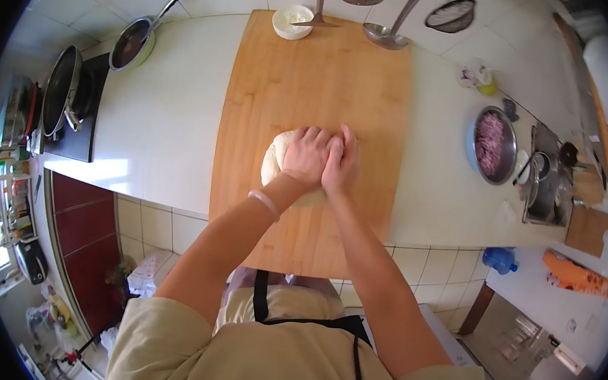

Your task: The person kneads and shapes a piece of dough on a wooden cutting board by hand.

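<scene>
A pale lump of dough lies on the wooden board, with its left side showing and the rest mostly under my hands. My left hand, with a light bangle on the wrist, presses down on the dough, its fingers curled over the far side. Right against it, my right hand grips the dough's right side, thumb and fingers close together. Both arms reach straight down from my body. The underside of the dough and the palms are hidden.
At the board's far edge stands a small white bowl of white powder. Ladles and a strainer hang above. To the right is a metal bowl of pinkish chopped filling by the sink; pans are at left.
</scene>
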`<state>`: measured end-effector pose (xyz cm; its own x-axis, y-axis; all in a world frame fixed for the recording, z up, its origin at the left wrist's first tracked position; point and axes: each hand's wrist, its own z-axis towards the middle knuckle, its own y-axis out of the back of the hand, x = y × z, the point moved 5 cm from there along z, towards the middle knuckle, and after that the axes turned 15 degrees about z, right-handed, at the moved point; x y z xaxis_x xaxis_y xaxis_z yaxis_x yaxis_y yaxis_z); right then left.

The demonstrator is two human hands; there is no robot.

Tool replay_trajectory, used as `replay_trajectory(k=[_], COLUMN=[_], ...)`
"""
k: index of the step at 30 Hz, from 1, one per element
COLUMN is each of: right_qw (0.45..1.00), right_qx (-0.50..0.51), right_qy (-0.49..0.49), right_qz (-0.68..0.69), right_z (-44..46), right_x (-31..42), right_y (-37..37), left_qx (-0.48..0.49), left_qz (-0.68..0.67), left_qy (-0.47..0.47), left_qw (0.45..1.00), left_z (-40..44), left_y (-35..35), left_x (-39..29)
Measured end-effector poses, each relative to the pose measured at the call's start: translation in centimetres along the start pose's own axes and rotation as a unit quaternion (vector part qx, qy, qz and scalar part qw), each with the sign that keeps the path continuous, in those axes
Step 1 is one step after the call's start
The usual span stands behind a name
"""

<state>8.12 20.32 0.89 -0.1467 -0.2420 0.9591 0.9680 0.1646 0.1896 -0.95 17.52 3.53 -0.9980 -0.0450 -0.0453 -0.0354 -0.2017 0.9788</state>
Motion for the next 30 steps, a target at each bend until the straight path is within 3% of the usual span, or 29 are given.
replay_trajectory(k=[2,4,5,7,8,10,11,12,13,15,17,22,30], right_qw=[0.986,0.992,0.977,0.953,0.950,0.941,0.976,0.993,0.986,0.982,0.972,0.950,0.950], right_qx=[0.001,-0.013,-0.010,-0.012,-0.015,-0.019,0.017,0.054,0.085,0.078,0.141,0.180,0.220], right_qy=[-0.169,-0.092,-0.129,-0.168,-0.222,-0.277,-0.192,-0.105,-0.078,0.094,0.144,0.219,0.205], right_qz=[0.013,0.085,0.170,0.251,0.221,0.195,0.103,0.009,-0.123,-0.142,-0.120,-0.132,-0.089], right_z=[0.7,-0.2,-1.3,-2.8,-3.4,-4.7,-4.9,-5.4,-7.2,-10.3,-13.1,-16.0,-6.7], right_x=[0.1,-4.9,-2.6,2.2,3.3,4.8,6.4,7.6,7.5,9.2,10.1,6.0,3.9], right_y=[0.2,1.4,1.6,2.1,2.4,2.4,2.0,1.3,0.6,0.8,2.2,3.8,1.6], left_qx=[0.025,0.097,0.090,0.216,0.110,0.114,0.115,0.042,0.043,-0.118,-0.152,-0.255,-0.178], left_qz=[0.007,-0.009,-0.005,-0.148,-0.081,-0.062,-0.046,-0.044,-0.041,0.002,0.000,0.053,0.040], left_qy=[0.018,0.078,0.083,0.205,0.179,0.169,0.159,0.158,0.160,0.152,0.157,0.141,0.162], left_qw=[1.000,0.992,0.992,0.943,0.974,0.977,0.979,0.986,0.985,0.981,0.976,0.955,0.970], left_z=[-0.1,-1.2,-0.8,-1.0,-2.4,-5.5,-6.9,-8.5,-10.2,-13.3,-17.1,-20.6,-12.1], left_y=[1.0,2.1,3.8,5.9,5.1,4.7,4.7,5.5,5.5,6.3,4.8,2.3,1.7], left_x=[-0.3,0.2,1.0,3.3,2.7,1.2,0.3,-0.4,-1.0,-2.0,-3.2,-6.1,-2.4])
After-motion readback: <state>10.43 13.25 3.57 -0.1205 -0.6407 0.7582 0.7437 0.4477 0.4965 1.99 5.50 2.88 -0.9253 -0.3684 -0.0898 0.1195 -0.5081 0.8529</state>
